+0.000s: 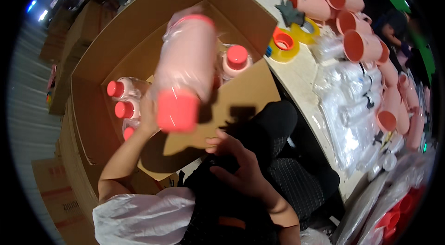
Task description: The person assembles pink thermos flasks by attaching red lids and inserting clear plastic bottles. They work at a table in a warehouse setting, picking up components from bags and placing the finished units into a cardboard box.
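A pale pink bottle (187, 57) with a coral-red cap, wrapped in clear plastic, is held tilted above a large open cardboard box (99, 68). My left hand (148, 114) grips it from the left side; part of the fingers is hidden behind the bottle. The bottle is blurred. My right hand (236, 164) is off the bottle, below the near flap (250, 88) of the box, with its fingers apart and nothing in them. Inside the box, several red-capped bottles stand along the left wall, and another capped bottle (237, 59) stands at the right.
On the table (296, 78) at the right lie several pink cups (364, 45), clear plastic bags (345, 124), yellow tape rolls (285, 45) and a dark glove (289, 13). More cardboard boxes (55, 184) stand at the left. Red parts (391, 219) in plastic sit at the lower right.
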The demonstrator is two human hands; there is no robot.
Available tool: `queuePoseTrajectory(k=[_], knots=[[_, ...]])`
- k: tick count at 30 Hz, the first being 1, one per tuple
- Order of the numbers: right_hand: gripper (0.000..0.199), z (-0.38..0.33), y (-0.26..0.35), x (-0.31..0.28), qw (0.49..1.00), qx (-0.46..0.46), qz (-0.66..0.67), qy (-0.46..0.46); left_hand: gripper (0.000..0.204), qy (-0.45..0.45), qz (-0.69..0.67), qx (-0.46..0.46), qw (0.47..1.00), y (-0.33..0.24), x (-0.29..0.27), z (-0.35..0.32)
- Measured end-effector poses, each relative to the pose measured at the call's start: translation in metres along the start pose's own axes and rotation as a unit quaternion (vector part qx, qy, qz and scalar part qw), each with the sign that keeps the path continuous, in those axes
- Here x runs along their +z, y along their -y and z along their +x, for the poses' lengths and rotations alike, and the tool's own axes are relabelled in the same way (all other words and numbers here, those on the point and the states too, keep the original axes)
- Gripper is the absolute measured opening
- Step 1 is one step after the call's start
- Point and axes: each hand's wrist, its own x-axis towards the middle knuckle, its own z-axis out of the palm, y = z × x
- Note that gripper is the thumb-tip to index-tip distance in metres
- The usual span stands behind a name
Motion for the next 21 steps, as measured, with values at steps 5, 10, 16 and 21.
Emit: queuePoseTrajectory(k=[5, 10, 16, 21], knots=[[0.067, 0.000, -0.026, 0.014, 0.997, 0.050, -0.027, -0.060, 0.033, 0.015, -0.052, -0.335, 0.941, 0.181, -0.096, 0.002], [0.049, -0.089, -0.076, -0.041, 0.948, 0.169, -0.005, -0.270, 0.031, 0.127, -0.013, -0.482, 0.867, 0.318, -0.132, -0.027], [0.039, -0.112, -0.032, -0.190, 0.866, 0.110, -0.083, -0.481, 0.025, 0.158, 0.116, -0.408, 0.892, 0.346, -0.075, -0.018], [0.064, -0.093, -0.018, -0.392, 0.621, -0.072, -0.040, -0.779, 0.023, -0.068, 0.334, -0.274, 0.899, 0.264, -0.090, -0.009]])
